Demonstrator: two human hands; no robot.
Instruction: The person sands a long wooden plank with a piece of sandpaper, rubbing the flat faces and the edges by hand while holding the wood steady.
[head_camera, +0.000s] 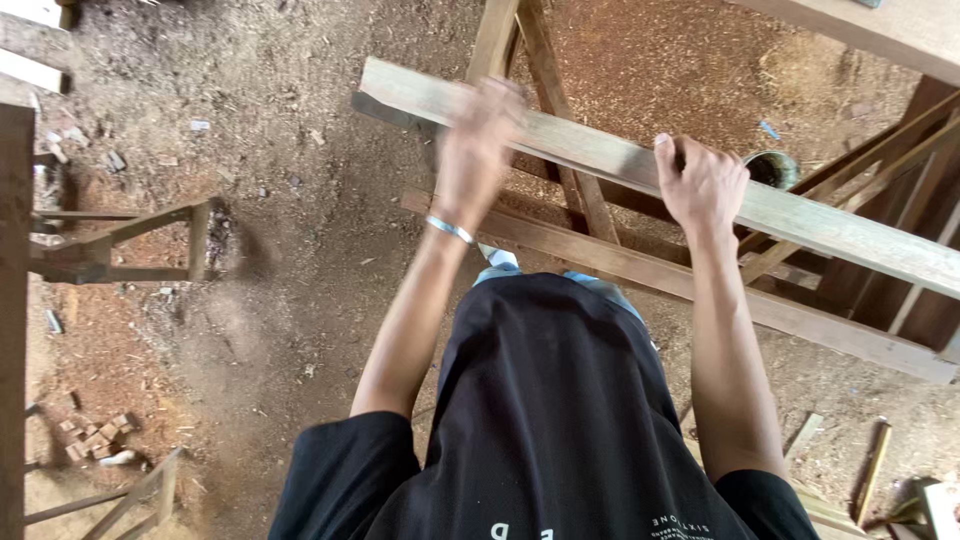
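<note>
Two hands on one long plank, seen from above.

Nearest: black shirt (560, 420), cut off at the bottom edge. Right hand (703, 185), arm straight, fingers curled over the plank (800, 215), gripping it. Left hand (478, 150), one wrist bangle (450, 230), lies against the plank but is blurred; finger spread cannot be told. The plank rests across a wooden frame (640, 270) above the sawdust floor (280, 200).
</note>
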